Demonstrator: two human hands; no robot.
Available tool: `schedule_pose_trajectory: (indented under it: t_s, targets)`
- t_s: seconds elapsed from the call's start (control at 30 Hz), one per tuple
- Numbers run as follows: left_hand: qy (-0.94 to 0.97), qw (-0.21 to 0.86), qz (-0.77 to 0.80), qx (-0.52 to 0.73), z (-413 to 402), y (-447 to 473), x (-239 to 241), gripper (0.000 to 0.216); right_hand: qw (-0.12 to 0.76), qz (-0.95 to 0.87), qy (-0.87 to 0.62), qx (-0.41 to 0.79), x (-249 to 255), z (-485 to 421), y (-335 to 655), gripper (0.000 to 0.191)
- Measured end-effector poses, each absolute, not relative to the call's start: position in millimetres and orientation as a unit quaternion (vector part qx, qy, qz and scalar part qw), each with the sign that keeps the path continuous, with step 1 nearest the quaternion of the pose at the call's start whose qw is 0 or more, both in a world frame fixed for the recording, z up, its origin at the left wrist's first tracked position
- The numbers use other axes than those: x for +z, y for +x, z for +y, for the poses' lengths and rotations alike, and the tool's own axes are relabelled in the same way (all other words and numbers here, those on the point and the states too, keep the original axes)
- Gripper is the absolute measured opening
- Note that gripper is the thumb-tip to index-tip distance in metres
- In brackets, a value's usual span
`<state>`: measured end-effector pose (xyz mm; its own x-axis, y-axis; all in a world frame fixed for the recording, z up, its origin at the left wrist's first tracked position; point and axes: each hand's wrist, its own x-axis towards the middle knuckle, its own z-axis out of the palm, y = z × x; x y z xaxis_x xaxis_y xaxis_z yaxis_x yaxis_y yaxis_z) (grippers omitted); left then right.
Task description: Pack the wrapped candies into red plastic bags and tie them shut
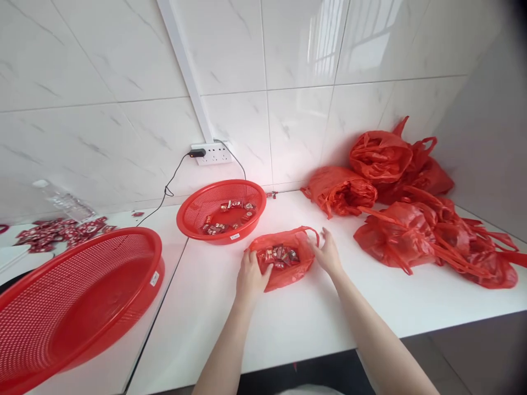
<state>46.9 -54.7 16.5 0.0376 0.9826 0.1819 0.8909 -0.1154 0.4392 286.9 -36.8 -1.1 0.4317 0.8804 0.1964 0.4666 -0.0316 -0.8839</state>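
Lying btwn L/R fingers (249,258): bag (288,278)

Illumination is bright, diffuse and cool. The glossy wall tiles (230,49) produce glare at upper right, where I see a reflected barred window (325,44); that light comes from opposite the wall. The white worktop (197,329) is evenly lit. Shadows around the piled red bags (381,156) are soft; the side wall (489,148) shades to grey. Beneath the worktop, tones drop to near black. Wide-angle distortion stretches the large basket (123,258) at the left edge. The upper right corner is dark and blurred. Print on the wrapped pieces (282,253) is unreadably small.
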Motion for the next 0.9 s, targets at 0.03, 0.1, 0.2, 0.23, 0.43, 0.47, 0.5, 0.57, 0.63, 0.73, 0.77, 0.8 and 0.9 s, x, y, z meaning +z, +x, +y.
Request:
schedule_pose_trajectory:
  t_s: [0.03,0.1,0.2,0.23,0.43,0.47,0.5,0.57,0.63,0.73,0.77,0.8,0.9]
  targets:
    - [0.697,0.084,0.679,0.215,-58,47,13,0.055,0.488,-0.483,-0.68,0.258,-4,-37,292,0.057]
    - [0.673,0.054,0.716,0.175,-64,44,14,0.049,0.493,-0.483,-0.654,0.309,-2,-39,297,0.04]
    - [0.682,0.04,0.726,0.083,-67,32,31,0.024,0.528,-0.483,-0.628,0.303,14,-37,298,0.033]
    - [0.689,0.039,0.72,0.075,-66,27,41,0.019,0.539,-0.482,-0.623,0.3,23,-34,299,0.034]
    - [0.645,0.128,0.658,0.367,-34,-4,129,0.02,0.633,-0.47,-0.521,0.327,109,-14,300,0.035]
    - [0.629,0.186,0.616,0.437,-29,-7,146,0.021,0.642,-0.482,-0.498,0.328,127,-12,299,0.034]
    - [0.603,0.243,0.564,0.509,-24,-8,163,0.021,0.657,-0.488,-0.479,0.319,144,-10,297,0.032]
    - [0.565,0.326,0.45,0.61,-19,-6,194,0.019,0.692,-0.495,-0.439,0.288,173,-8,293,0.03]
    - [0.567,0.348,0.373,0.647,-19,2,216,0.022,0.704,-0.516,-0.409,0.268,195,-6,287,0.028]
    - [0.616,0.378,0.316,0.614,-22,20,232,0.036,0.68,-0.56,-0.381,0.28,215,-5,271,0.026]
    - [0.63,0.401,0.311,0.587,-24,27,233,0.04,0.676,-0.571,-0.369,0.283,219,-6,264,0.025]
    - [0.644,0.428,0.312,0.552,-25,35,232,0.042,0.673,-0.586,-0.351,0.283,223,-8,256,0.025]
    - [0.682,0.495,0.336,0.421,-24,57,223,0.038,0.596,-0.694,-0.287,0.284,232,-20,237,0.024]
